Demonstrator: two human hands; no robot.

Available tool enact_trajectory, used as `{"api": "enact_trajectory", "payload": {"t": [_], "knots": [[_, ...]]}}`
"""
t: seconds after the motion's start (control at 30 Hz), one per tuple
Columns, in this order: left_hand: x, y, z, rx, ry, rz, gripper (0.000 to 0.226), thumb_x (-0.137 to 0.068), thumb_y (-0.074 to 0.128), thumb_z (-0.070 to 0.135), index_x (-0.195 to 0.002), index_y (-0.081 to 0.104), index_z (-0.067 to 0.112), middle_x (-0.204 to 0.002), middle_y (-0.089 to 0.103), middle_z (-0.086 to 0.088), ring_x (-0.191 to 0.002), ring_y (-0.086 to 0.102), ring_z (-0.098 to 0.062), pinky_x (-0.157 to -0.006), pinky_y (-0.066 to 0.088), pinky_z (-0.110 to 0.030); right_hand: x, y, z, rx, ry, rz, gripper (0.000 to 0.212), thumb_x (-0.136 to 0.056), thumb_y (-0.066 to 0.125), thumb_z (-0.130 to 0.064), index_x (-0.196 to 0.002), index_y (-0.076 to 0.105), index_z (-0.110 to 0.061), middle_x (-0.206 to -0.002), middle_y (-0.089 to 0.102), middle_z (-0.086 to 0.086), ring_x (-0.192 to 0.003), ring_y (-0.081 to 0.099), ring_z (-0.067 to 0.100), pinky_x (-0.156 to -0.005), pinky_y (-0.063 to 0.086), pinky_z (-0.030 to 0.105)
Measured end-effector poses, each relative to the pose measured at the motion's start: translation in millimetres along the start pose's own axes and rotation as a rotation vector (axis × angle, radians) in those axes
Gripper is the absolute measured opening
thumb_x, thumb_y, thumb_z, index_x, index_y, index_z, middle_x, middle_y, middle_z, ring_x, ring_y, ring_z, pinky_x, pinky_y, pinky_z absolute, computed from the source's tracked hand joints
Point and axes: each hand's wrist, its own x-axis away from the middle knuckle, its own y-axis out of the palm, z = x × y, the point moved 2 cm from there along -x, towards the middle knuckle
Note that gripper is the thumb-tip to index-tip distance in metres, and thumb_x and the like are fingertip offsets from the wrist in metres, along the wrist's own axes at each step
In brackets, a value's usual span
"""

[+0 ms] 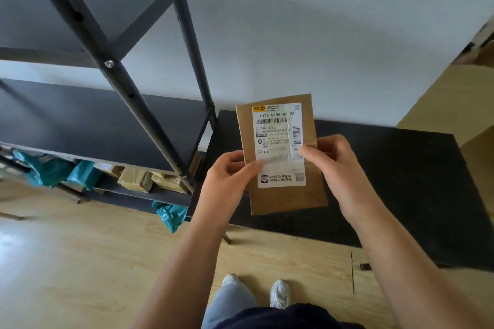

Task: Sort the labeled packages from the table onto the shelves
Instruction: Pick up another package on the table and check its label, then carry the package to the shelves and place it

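Observation:
A flat brown paper package (283, 197) with a white shipping label reading G155 is held upright in front of me, over the left part of the black table (401, 181). My left hand (230, 176) grips its left edge, thumb on the label. My right hand (336, 168) grips its right edge, thumb on the label too. To the left stands the black metal shelving unit (112, 125). Its lower shelf holds brown taped packages (149, 179) and teal plastic mailers (53, 168).
A teal mailer (171, 215) hangs off the bottom shelf's right end near the table's corner. Diagonal shelf posts (107, 61) cross the upper left. The white wall is behind. Light wood floor lies below, with my shoes (279, 292) on it.

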Motion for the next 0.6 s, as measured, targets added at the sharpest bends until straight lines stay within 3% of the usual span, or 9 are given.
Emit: {"api": "enact_trajectory", "payload": {"t": [0.17,0.33,0.47,0.6], "knots": [[13,-18,-12,-0.027,-0.082,0.04,0.04,-0.089,0.068,0.032,-0.125,0.057,0.019,-0.103,0.072,0.004,-0.09,0.069,-0.008,-0.077,0.058,-0.028,10,29,4,0.09,0.059,0.002,0.037,-0.083,0.069,-0.049,-0.107,0.053,-0.026,-0.103,0.066,-0.005,-0.097,0.064,0.015,-0.087,0.052,0.041],[31,-55,-23,0.004,-0.113,0.052,0.039,-0.089,0.068,0.035,-0.123,0.058,0.021,-0.102,0.071,0.004,-0.088,0.069,-0.008,-0.069,0.057,-0.024,25,64,-1,0.128,0.041,-0.002,0.038,-0.083,0.068,-0.05,-0.11,0.054,-0.026,-0.103,0.065,-0.007,-0.094,0.061,0.011,-0.07,0.044,0.029],[54,-105,-45,0.033,-0.153,0.102,0.039,-0.087,0.07,0.035,-0.121,0.059,0.019,-0.102,0.073,0.002,-0.092,0.072,-0.012,-0.085,0.06,-0.036,50,115,-1,0.129,0.06,-0.04,0.038,-0.084,0.068,-0.049,-0.109,0.055,-0.025,-0.103,0.067,-0.004,-0.091,0.064,0.012,-0.066,0.044,0.028],[84,-174,-73,0.077,-0.17,0.165,0.036,-0.087,0.071,0.035,-0.118,0.06,0.02,-0.1,0.075,0.002,-0.092,0.072,-0.012,-0.084,0.06,-0.035,92,180,0,0.118,0.071,-0.118,0.036,-0.086,0.068,-0.047,-0.109,0.056,-0.022,-0.1,0.068,-0.003,-0.088,0.066,0.01,-0.063,0.045,0.024]]}}
